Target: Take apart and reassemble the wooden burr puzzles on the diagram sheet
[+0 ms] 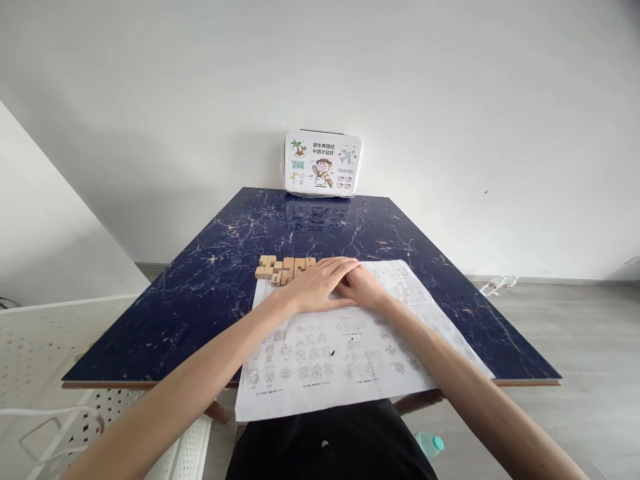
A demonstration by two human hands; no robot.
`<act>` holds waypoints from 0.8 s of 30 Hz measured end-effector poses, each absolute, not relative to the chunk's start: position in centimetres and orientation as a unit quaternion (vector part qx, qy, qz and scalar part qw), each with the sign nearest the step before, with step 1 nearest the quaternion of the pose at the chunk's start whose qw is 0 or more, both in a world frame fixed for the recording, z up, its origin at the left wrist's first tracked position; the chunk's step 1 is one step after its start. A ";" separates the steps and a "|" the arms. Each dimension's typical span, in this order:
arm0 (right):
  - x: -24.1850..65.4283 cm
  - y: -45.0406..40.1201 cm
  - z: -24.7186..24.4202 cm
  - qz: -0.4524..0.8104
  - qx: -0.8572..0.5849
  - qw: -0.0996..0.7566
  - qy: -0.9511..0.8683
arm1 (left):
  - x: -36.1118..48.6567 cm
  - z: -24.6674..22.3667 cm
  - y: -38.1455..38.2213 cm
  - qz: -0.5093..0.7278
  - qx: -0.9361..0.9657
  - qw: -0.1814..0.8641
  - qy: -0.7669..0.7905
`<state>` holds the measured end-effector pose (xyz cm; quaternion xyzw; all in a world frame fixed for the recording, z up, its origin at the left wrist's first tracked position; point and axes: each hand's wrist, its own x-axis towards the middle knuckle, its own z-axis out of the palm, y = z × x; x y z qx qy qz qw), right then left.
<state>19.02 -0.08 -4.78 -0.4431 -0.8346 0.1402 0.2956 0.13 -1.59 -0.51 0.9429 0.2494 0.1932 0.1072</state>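
Note:
My left hand (pixel 316 285) lies over the front of my right hand (pixel 366 285), its fingers stretched out and its thumb apart. The fingers of my right hand are mostly hidden beneath it, so whether they hold anything does not show. Both hands rest on a large white sheet of paper (pixel 310 393) printed with small diagrams and text. Just left of and beyond my left hand is a row of wooden puzzle blocks (pixel 287 267), notched, some marked with dark characters. My left hand partly covers the right end of the row.
The dark blue marbled table (pixel 210 300) has the paper hanging over its near edge. A white case (pixel 323 163) with cartoon prints stands at the far edge against the wall. A white perforated rack (pixel 65 427) is at left; a teal-capped bottle (pixel 429 444) and a clear plastic packet (pixel 497 287) lie on the floor.

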 end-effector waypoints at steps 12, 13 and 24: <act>18.8 -0.8 -3.9 0.152 -0.403 0.314 -0.846 | -8.9 1.6 1.6 0.176 0.924 0.078 0.332; 18.8 -0.8 -3.9 0.155 -0.407 0.313 -0.844 | -10.4 1.5 1.9 0.172 0.912 0.082 0.362; 18.8 -1.1 -3.8 0.169 -0.420 0.298 -0.840 | -16.0 0.0 2.3 0.153 0.872 0.124 0.447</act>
